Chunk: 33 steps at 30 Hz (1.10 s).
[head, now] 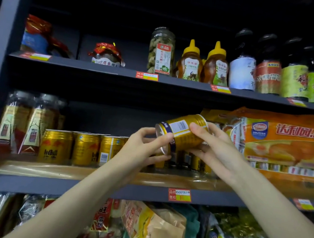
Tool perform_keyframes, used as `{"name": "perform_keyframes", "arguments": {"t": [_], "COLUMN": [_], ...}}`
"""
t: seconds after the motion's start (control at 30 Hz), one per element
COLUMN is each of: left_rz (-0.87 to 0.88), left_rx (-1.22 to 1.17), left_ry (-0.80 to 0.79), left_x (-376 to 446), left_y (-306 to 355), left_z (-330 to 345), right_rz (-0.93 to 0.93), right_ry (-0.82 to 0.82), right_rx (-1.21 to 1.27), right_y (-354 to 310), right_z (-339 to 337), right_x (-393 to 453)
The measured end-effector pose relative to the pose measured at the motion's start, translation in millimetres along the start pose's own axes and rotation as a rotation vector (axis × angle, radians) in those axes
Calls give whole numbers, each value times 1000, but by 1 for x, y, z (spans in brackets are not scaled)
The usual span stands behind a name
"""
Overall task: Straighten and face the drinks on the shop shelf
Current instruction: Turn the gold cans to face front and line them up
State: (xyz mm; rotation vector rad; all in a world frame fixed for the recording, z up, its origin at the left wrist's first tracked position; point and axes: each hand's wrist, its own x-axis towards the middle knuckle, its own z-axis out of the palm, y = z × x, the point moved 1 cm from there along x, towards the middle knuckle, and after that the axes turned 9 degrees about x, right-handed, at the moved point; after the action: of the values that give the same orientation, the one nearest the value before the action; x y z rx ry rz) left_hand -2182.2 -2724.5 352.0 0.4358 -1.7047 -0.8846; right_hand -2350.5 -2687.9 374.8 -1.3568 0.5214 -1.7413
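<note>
Both hands, left hand (pixel 144 147), right hand (pixel 214 145), gripping tilted cylindrical gold metal can (pixel 182 131)

"RedBull" on shelf can (pixel 55 146), seemingly.

My left hand (pixel 144 149) and my right hand (pixel 216 148) were bare: I wore no gloves, rings or bands on any finger that showed. My fingers were slim and long, the nails cut short and left plain, without polish. Both forearms were bare as well, from the wrists down to the bottom edge of the view, with no sleeve, cuff, watch or bracelet on either one. The wrists were narrow and the forearms smooth, without marks that I could make out. Of the rest of me nothing showed.
</note>
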Motion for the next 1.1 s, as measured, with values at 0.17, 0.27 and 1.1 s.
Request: {"name": "perform_keyframes", "arguments": {"t": [0.17,0.27,1.1], "left_rz": [438,580,335], "left_rx": [602,685,1008], "left_ry": [158,78,121], "left_x": [-2,-2,9], "left_y": [12,19,-13], "left_z": [-6,-4,-40], "right_rz": [216,358,-659], "right_ry": [-54,-20,-96], "right_rx": [30,196,-835], "right_y": [-4,2,19], "right_z": [-7,-9,-12], "right_x": [-5,-9,-1]}}
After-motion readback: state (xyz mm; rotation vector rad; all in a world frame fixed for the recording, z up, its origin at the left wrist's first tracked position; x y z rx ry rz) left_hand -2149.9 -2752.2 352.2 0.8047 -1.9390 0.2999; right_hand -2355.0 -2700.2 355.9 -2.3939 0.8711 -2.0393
